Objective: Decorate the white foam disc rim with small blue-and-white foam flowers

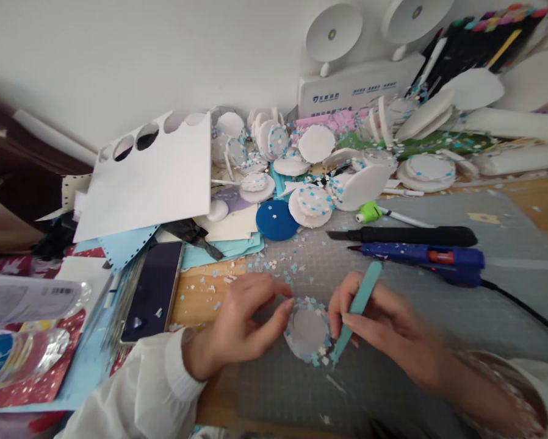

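Note:
A small white foam disc [307, 330] edged with tiny blue and white paper bits lies on the grey cutting mat [393, 378]. My left hand [241, 320] pinches the disc's left rim between thumb and fingers. My right hand [384, 332] holds teal tweezers [357, 308], their tip down at the disc's lower right edge. Loose blue and white paper bits [274, 265] are scattered on the mat just behind the disc.
A blue glue gun [432, 257] with a black cord and a black craft knife [406, 235] lie behind my right hand. Several decorated white discs [311, 206] and a dark blue disc [276, 219] are piled at the back. A phone [154, 291] and a white board [150, 177] sit left.

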Demonstrator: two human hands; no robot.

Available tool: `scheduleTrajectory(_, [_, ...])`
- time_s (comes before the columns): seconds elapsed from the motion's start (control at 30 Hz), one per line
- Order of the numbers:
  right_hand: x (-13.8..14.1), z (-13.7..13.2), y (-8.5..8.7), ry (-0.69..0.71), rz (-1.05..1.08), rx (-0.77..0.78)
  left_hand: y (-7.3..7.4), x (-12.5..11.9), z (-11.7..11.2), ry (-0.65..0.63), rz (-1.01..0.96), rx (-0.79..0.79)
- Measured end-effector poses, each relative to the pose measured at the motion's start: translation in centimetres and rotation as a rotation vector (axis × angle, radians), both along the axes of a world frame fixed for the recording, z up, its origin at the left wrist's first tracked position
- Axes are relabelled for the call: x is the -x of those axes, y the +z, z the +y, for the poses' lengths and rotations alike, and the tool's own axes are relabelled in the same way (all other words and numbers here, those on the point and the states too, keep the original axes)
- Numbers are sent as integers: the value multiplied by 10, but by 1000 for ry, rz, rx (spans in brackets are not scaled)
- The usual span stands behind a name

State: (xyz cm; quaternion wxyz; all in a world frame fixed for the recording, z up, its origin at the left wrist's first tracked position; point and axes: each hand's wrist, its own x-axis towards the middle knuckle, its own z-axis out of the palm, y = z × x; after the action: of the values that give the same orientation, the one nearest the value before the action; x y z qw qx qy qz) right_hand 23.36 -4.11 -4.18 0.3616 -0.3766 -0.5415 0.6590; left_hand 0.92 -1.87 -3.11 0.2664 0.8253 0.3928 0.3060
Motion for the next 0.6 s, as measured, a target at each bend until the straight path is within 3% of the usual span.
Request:
scheduleTrajectory(0.13, [0,0,2,-21,-10,-26,0,2,2,-141,46,-177])
scheduleTrajectory(0.37, [2,0,4,-54,-39,-86,-4,3,1,-184,72,-120])
scheduleTrajectory(0.6, [-6,4,0,-473,-63,-400,-3,-4,0,-151,183,-4])
